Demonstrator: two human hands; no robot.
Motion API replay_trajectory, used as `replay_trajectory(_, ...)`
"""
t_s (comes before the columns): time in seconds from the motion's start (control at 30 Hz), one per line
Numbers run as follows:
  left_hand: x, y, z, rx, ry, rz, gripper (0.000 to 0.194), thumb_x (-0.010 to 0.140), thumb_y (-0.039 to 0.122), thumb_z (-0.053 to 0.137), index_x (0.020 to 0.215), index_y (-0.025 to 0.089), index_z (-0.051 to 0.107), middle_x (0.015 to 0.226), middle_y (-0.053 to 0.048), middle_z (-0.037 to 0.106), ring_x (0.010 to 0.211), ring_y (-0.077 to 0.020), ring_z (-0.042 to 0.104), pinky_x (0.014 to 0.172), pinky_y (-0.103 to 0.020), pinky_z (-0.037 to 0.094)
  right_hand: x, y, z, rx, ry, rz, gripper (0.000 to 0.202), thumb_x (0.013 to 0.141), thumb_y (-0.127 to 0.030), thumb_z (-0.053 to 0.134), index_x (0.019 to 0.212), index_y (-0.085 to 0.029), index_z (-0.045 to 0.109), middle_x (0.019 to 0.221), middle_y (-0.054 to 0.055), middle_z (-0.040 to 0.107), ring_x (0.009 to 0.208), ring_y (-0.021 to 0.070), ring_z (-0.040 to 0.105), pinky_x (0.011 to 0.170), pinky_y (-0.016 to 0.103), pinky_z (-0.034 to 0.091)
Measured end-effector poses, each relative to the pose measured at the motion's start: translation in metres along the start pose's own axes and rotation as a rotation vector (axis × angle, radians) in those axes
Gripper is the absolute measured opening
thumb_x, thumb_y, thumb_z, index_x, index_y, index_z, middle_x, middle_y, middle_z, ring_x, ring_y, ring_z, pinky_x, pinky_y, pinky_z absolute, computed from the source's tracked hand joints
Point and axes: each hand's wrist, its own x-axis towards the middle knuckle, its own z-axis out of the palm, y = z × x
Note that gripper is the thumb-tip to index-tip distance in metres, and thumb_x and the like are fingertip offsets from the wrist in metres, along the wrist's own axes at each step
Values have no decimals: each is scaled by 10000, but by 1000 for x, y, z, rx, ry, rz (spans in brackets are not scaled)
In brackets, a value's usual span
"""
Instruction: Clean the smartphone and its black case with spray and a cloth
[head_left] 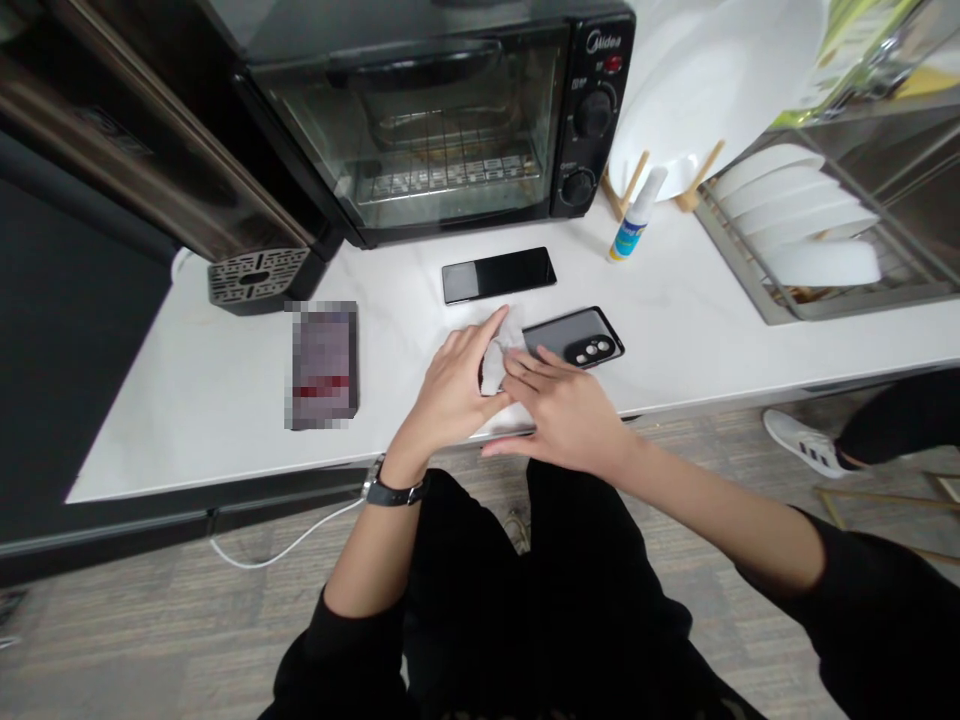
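A black-edged phone case (564,335) with a camera cutout lies on the white counter before me. My left hand (455,385) grips its left end, thumb along the near edge and index finger along the far one. Over that end lies a crumpled white tissue (495,365). My right hand (564,412) presses the tissue down with its fingertips, its thumb out to the side near the counter edge. The case's left part is hidden beneath tissue and fingers. Just behind lies a black phone (499,276), screen up.
Behind stands a toaster oven (442,130). A spray bottle (636,218) is at right, beside a dish rack (780,290) with white dishes. At left are a blurred-out box (324,365) and an appliance's drip tray (259,278). Another person's shoe (804,442) shows below.
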Motion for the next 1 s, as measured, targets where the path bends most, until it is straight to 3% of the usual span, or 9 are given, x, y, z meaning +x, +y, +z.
replay_trajectory(0.1, 0, 0, 0, -25, -9, 5, 1022, 876, 546, 821, 1705, 281, 285, 1549, -127, 585, 1355, -354, 540, 1169, -525, 448, -14, 27, -18, -60, -25, 16, 831, 988, -791, 469, 1417, -104, 657, 1443, 157, 727, 1414, 323, 660, 1243, 571, 484)
replay_trajectory(0.2, 2, 2, 1, -26, -8, 11, 1002, 872, 503, 837, 1694, 289, 305, 1516, -99, 620, 1362, -343, 539, 1197, -526, 418, -26, 50, -31, -194, -3, 174, 739, 1040, -691, 485, 1452, -97, 639, 1486, 181, 692, 1411, 356, 658, 1234, 606, 477)
replay_trajectory(0.3, 3, 2, 1, -28, -11, 4, 1013, 860, 476, 856, 1692, 280, 312, 1519, -91, 622, 1369, -338, 537, 1193, -515, 414, -22, 38, -26, -178, 2, 171, 881, 973, -800, 492, 1393, -46, 670, 1449, 217, 708, 1404, 376, 658, 1210, 566, 514)
replay_trajectory(0.4, 1, 1, 0, -31, -10, 6, 994, 886, 460, 829, 1702, 270, 294, 1512, -96, 620, 1343, -326, 547, 1163, -492, 438, -11, 15, -14, -73, 6, 19, 977, 948, -859, 447, 1336, 4, 687, 1415, 247, 719, 1363, 347, 689, 1200, 498, 535)
replay_trajectory(0.5, 0, 1, 0, -26, -2, -2, 979, 888, 491, 822, 1694, 266, 314, 1496, -96, 626, 1330, -324, 547, 1165, -489, 438, -10, 25, -19, -64, -51, -47, 794, 989, -786, 484, 1348, -114, 708, 1367, 159, 768, 1316, 304, 722, 1221, 521, 511)
replay_trajectory(0.63, 1, 3, 2, -13, -3, -11, 1007, 873, 498, 840, 1695, 263, 306, 1516, -93, 623, 1358, -334, 542, 1186, -501, 415, -25, 56, -41, -271, -37, 160, 786, 1030, -738, 434, 1381, -84, 692, 1353, 189, 769, 1243, 343, 760, 1210, 582, 507)
replay_trajectory(0.8, 3, 3, 4, -29, -4, 10, 1034, 860, 503, 842, 1705, 297, 282, 1511, -93, 629, 1346, -339, 552, 1167, -507, 433, -22, 26, -33, -194, -66, -68, 1027, 890, -916, 432, 1259, -8, 738, 1357, 271, 742, 1329, 379, 704, 1151, 512, 568)
replay_trajectory(0.87, 1, 2, 3, -24, 19, -13, 1009, 865, 485, 837, 1696, 278, 305, 1489, -100, 636, 1323, -332, 560, 1156, -499, 448, -12, 22, -26, -166, -55, -114, 953, 918, -886, 437, 1227, -42, 755, 1339, 236, 759, 1286, 353, 729, 1143, 500, 569)
replay_trajectory(1.0, 0, 2, 3, -24, 53, -30, 1015, 855, 426, 861, 1687, 234, 314, 1491, -104, 641, 1350, -321, 556, 1180, -490, 442, -3, 49, -30, -204, -35, -5, 685, 1041, -698, 476, 1318, -125, 731, 1310, 153, 790, 1226, 314, 759, 1007, 451, 607)
